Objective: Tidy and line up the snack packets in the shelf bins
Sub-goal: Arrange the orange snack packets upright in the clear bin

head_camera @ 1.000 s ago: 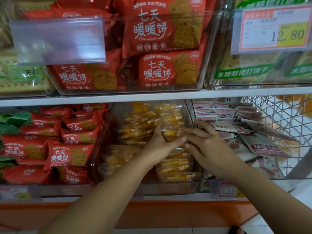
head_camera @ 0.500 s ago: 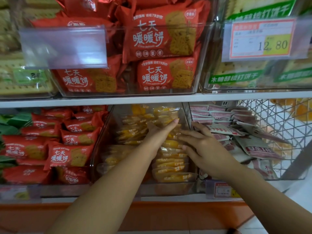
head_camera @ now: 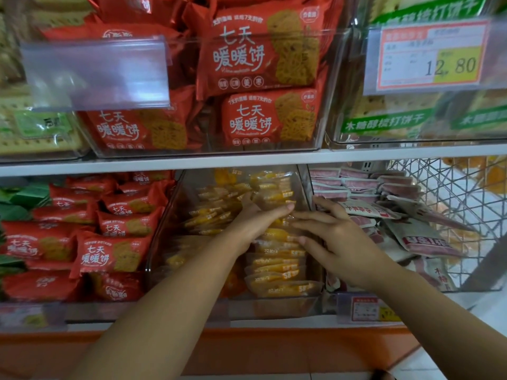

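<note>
Since half a second ago: left hand (head_camera: 255, 223) no longer flat and pointing upward, its fingers (head_camera: 277, 211) now pressed together and bent over the top edges of the clear-wrapped yellow snack packets (head_camera: 274, 267), thumb hidden. Much as before: right hand (head_camera: 348, 242), fingers (head_camera: 312, 216) spread and straight, touching the same stack, tips almost meeting the left fingertips. Packets beneath both sets of fingers, inside the clear plastic middle bin (head_camera: 303, 185). Bin's right wall just beside the right fingers, tight there; pink-and-white packets (head_camera: 422, 237) beyond the knuckles. Looser room left of the left fingers, toward red biscuit packets (head_camera: 109, 253). White shelf edge (head_camera: 247, 160) above the fingertips.
</note>
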`<state>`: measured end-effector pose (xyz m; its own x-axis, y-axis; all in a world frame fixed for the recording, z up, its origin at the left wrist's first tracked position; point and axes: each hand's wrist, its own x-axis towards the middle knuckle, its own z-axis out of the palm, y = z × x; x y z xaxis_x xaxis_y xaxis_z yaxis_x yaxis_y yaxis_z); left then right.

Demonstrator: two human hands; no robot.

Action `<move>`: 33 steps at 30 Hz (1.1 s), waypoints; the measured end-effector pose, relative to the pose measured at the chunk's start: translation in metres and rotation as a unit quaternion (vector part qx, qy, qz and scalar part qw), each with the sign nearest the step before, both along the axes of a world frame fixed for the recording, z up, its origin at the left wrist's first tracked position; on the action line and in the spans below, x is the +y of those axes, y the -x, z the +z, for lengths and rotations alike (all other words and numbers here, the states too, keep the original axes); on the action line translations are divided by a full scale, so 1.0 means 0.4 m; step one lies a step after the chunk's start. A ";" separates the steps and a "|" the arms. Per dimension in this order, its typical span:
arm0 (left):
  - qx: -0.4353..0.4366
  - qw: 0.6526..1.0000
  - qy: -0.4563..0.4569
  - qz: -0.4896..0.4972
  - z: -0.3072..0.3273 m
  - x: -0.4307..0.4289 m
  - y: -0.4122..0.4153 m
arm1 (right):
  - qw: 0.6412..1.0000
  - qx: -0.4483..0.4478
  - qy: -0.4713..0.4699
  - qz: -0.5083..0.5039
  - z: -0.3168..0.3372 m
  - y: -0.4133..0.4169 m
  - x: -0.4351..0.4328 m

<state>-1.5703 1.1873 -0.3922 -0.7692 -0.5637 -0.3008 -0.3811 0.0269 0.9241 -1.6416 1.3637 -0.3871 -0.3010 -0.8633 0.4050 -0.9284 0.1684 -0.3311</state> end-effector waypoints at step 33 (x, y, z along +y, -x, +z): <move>-0.007 1.000 -0.010 -0.018 0.013 -0.038 0.058 | 0.990 -0.117 0.049 -0.067 -0.010 0.020 -0.026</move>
<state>-1.5934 1.1722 -0.3869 -0.7852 -0.5286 -0.3226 -0.3925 0.0219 0.9195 -1.6494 1.3535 -0.3910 -0.5052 -0.7699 0.3899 -0.7959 0.2410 -0.5554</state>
